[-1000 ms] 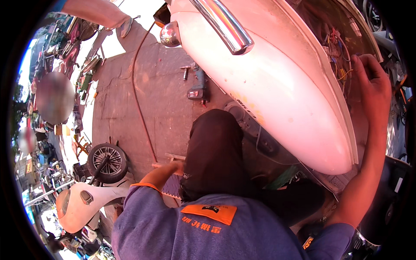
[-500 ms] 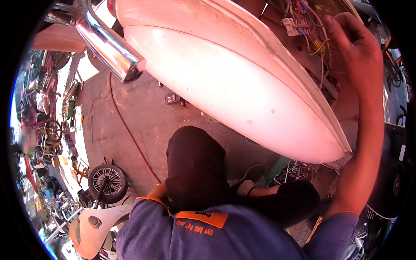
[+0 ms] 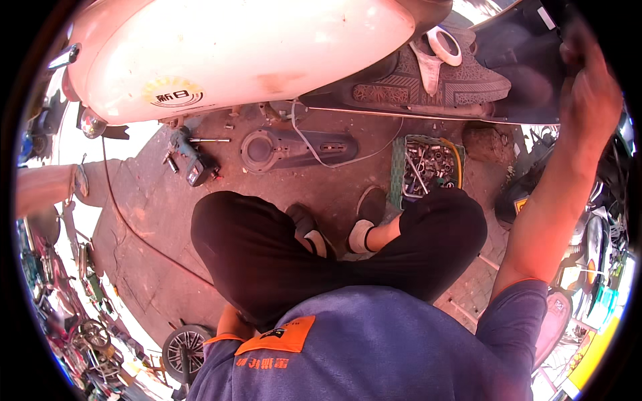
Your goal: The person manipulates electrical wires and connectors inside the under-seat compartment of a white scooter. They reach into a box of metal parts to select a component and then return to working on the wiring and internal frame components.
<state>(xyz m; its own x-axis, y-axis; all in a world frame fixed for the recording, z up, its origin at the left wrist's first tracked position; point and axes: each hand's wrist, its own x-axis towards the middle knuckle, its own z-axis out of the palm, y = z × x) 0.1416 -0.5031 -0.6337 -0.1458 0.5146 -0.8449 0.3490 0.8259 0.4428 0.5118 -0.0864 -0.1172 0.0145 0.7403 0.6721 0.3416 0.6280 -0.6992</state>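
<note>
My right hand [image 3: 594, 100] reaches up to the far right, beside the dark inner panel [image 3: 525, 63] of a scooter. Its fingers are smeared by motion and darkened, so whether they grip the panel does not show. Of my left arm only a short stretch below the sleeve shows; the left hand is hidden behind my thigh. The scooter's white body panel [image 3: 254, 50] spans the top of the view. To its right lies the textured footboard [image 3: 461, 87], with a white ring-shaped part [image 3: 445, 47] over it.
On the ground lie a cordless power tool [image 3: 187, 154], a long dark cover [image 3: 301, 148] and a green crate [image 3: 398, 170] of sockets and metal tools. A hose [image 3: 134, 230] runs along the left. A wheel [image 3: 186, 351] lies at lower left. Another person's arm [image 3: 43, 190] shows at far left.
My view has swung, bringing the footboard and crate into full sight. My right hand has left the wiring and connector block and is now by the dark panel.
</note>
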